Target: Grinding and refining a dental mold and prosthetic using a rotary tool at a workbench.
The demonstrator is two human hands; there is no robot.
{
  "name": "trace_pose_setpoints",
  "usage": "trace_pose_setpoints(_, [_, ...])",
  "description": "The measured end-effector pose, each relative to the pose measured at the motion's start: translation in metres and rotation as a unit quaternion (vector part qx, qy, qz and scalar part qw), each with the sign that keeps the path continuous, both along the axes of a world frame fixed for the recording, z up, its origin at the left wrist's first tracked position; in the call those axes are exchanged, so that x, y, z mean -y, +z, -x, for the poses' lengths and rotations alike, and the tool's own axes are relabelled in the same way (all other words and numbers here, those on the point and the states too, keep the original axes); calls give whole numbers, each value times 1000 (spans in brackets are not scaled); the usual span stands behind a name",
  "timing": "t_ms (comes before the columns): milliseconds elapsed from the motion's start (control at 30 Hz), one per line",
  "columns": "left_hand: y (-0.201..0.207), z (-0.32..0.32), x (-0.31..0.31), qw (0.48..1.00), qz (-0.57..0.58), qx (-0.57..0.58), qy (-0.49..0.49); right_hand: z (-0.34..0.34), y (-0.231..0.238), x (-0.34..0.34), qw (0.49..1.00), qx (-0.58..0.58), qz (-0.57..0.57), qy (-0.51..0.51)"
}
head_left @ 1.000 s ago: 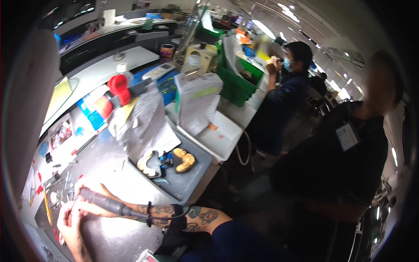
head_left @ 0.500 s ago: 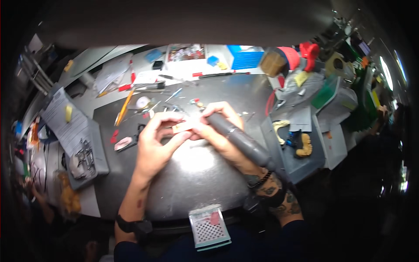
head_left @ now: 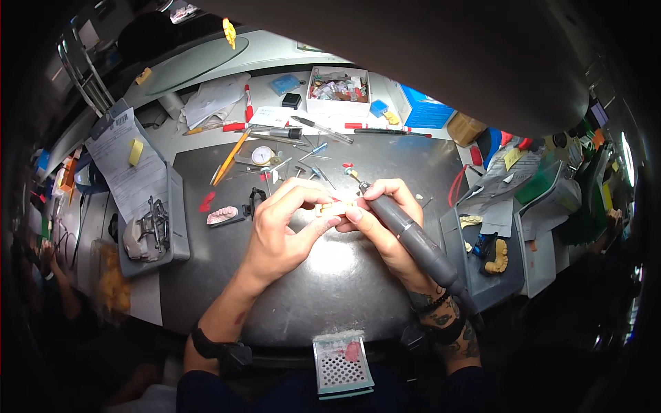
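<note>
Over the middle of the dark work surface, my left hand (head_left: 279,224) pinches a small cream and orange dental model piece (head_left: 335,208) between thumb and fingertips. My right hand (head_left: 389,227) is closed round a thick dark grey rotary handpiece (head_left: 406,230), and its thumb and fingertips also meet the model piece's right end. The handpiece tip, with a small burr, points away from me past the fingers, apart from the model piece. Fingers hide part of the piece. Left of my left hand lies a pink and white tooth model (head_left: 222,216) on a dark articulator.
Pencils (head_left: 231,160), a round dial gauge (head_left: 261,155) and several hand tools lie beyond my hands. Grey trays stand left (head_left: 180,220) and right (head_left: 509,272), holding papers and models. A perforated tray (head_left: 344,372) juts from the near edge. A dark lamp-like shape (head_left: 441,55) overhangs the top.
The view has shifted, so the bench sits lower and farther right in the picture. Both hands keep hold of the model piece, and the handpiece stays in my right hand.
</note>
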State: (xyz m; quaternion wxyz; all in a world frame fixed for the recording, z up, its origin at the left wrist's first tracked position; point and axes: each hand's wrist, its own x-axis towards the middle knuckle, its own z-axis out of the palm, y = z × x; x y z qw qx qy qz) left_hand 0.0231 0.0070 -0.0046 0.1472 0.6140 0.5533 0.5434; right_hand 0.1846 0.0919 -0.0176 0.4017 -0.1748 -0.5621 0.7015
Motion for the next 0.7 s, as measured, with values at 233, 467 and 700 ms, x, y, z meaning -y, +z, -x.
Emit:
trace_pose_setpoints(233, [-1,6,1,987,-35,-151,52,6,4,2,991,45,-113,-61])
trace_pose_setpoints(467, [-2,0,-2,999,0,46,-1,3,4,-2,998,-3,-52,-32])
trace_pose_setpoints(700, [-4,4,3,991,60,110,-45,-2,4,-1,999,-17,1,32])
